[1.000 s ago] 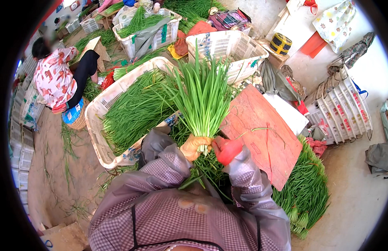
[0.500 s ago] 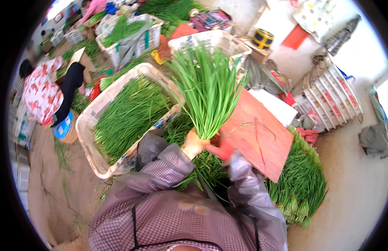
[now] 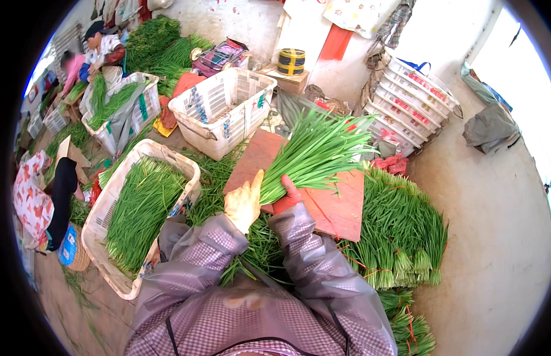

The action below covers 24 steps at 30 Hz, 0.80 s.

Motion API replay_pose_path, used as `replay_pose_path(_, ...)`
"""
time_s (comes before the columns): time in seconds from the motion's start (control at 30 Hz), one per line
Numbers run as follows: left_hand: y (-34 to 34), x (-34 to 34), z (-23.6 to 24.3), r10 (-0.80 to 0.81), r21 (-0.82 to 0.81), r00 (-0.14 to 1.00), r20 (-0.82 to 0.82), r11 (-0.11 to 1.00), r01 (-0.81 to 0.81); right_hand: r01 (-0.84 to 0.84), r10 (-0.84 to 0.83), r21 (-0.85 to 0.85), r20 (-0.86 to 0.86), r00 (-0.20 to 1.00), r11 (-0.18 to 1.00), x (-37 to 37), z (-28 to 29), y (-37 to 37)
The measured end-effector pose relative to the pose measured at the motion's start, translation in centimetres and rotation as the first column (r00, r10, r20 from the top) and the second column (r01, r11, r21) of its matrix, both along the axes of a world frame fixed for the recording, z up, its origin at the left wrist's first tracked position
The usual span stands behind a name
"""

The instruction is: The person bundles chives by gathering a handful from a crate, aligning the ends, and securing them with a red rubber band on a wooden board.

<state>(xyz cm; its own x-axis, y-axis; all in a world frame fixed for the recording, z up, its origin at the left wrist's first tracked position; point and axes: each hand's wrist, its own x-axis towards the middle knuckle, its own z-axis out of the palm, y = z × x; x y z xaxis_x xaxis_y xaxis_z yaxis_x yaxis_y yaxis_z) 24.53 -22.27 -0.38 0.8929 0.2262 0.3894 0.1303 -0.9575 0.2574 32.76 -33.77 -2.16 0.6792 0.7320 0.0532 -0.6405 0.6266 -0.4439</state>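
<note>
A bunch of green garlic chives [image 3: 320, 151] slants over a reddish board [image 3: 337, 204], its leaf tips pointing up and right. My right hand [image 3: 287, 196] is closed around the pale stem end, thumb on top. Against the stem end's left side rests my left hand [image 3: 243, 203], in a pale glove, with its fingers stretched out. Whether the bunch fully touches the board cannot be made out. A thin red strip [image 3: 321, 212] lies on the board near the stems. Loose chives [image 3: 263, 243] show beneath my forearms.
A white crate of chives [image 3: 94, 237] stands at my left. Beyond the board is another white crate [image 3: 219, 133]. Tied chive bundles [image 3: 400, 225] are piled at my right, near stacked white baskets [image 3: 409, 101]. A person in a patterned top [image 3: 35, 193] bends at the far left.
The bunch has gone from upright to slanting right, low over the board. My left hand has shifted from gripping the stems to lying along their side. The view has turned right.
</note>
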Motion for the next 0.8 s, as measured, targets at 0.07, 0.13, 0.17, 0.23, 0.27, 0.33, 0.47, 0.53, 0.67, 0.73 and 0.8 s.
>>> replay_pose_path(0.07,-1.3,0.7,-0.4,-0.052,0.016,0.997,0.052,0.999,0.051,0.046,-0.05,0.048,0.068,0.996,0.998,-0.2,1.9,-1.5)
replay_pose_path(0.13,-3.0,1.9,-1.0,-0.087,-0.09,0.99,0.115,0.991,0.097,0.178,-0.181,0.043,0.102,0.978,0.983,0.9,1.3,-2.6)
replay_pose_path(0.17,-3.7,2.3,-0.8,-0.097,-0.14,0.985,0.14,0.983,0.117,0.167,-0.169,0.03,0.071,0.983,0.985,1.0,1.6,-3.0)
replay_pose_path(0.23,-5.1,3.2,-0.5,-0.129,-0.316,0.987,0.091,0.937,0.151,0.145,-0.145,0.005,0.01,0.989,0.989,1.6,2.3,-4.0)
replay_pose_path(0.27,-6.0,3.4,0.4,-0.158,-0.384,0.986,0.057,0.908,0.168,0.325,-0.317,-0.086,0.091,0.944,0.942,2.2,2.5,-4.2)
replay_pose_path(0.33,-6.5,5.1,0.8,-0.347,-0.493,0.932,0.103,0.796,0.351,0.454,-0.409,-0.147,0.256,0.876,0.879,3.6,3.1,-6.0)
replay_pose_path(0.47,-7.0,8.2,6.6,-0.566,-0.558,0.824,-0.034,0.695,0.454,0.546,-0.415,-0.195,0.462,0.784,0.815,6.9,5.9,-9.5)
replay_pose_path(0.53,-8.1,11.2,7.8,-0.62,-0.56,0.777,0.109,0.607,0.564,0.578,-0.425,-0.157,0.531,0.733,0.801,9.7,6.3,-11.2)
replay_pose_path(0.67,-11.2,17.1,9.3,-0.657,-0.55,0.702,0.276,0.491,0.676,0.687,-0.337,-0.209,0.75,0.57,0.696,13.9,7.7,-15.9)
replay_pose_path(0.73,-12.9,20.5,6.3,-0.751,-0.571,0.6,0.275,0.374,0.731,0.655,-0.159,-0.31,0.817,0.554,0.689,15.9,7.7,-18.4)
replay_pose_path(0.8,-14.5,22.5,4.5,-0.823,-0.498,0.567,0.027,0.481,0.722,0.665,0.05,-0.476,0.832,0.552,0.575,17.6,5.9,-20.5)
